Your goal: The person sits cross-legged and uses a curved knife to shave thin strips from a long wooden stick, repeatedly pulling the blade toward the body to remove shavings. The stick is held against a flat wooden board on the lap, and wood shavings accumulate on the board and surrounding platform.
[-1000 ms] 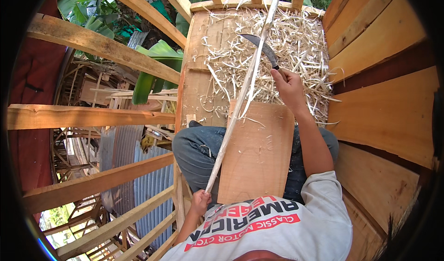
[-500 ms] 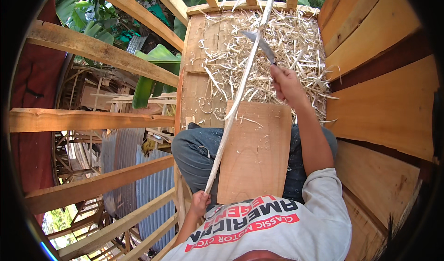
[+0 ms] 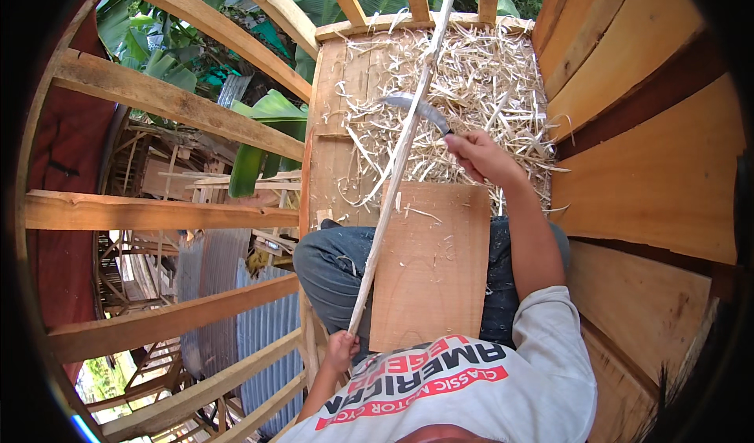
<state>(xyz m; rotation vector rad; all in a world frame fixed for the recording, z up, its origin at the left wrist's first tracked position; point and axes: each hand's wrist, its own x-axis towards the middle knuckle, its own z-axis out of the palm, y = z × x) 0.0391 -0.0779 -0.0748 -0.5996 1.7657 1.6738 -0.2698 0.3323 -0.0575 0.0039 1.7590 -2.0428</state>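
My left hand (image 3: 340,350) is closed round the lower end of a long, pale wooden pole (image 3: 383,231), beside my left thigh. The pole slants up and away past the far edge of the floor. In my right hand (image 3: 481,155) is the handle of a sickle (image 3: 428,112), whose curved blade points left and crosses the pole. Whether the blade's edge touches the wood I cannot tell. A flat wooden board (image 3: 432,274) rests on my lap, between my torso and the far floor, with a few shavings on it.
Curled wood shavings (image 3: 487,74) cover much of the plank floor (image 3: 326,160) ahead. Slatted wooden rails (image 3: 165,211) run along the left, and overlapping board panels (image 3: 652,176) wall the right. Banana leaves (image 3: 275,109) and corrugated sheets (image 3: 263,317) show outside.
The sickle and my right hand have come nearer to me and slightly left along the pole. My left hand keeps its hold on the pole's end.
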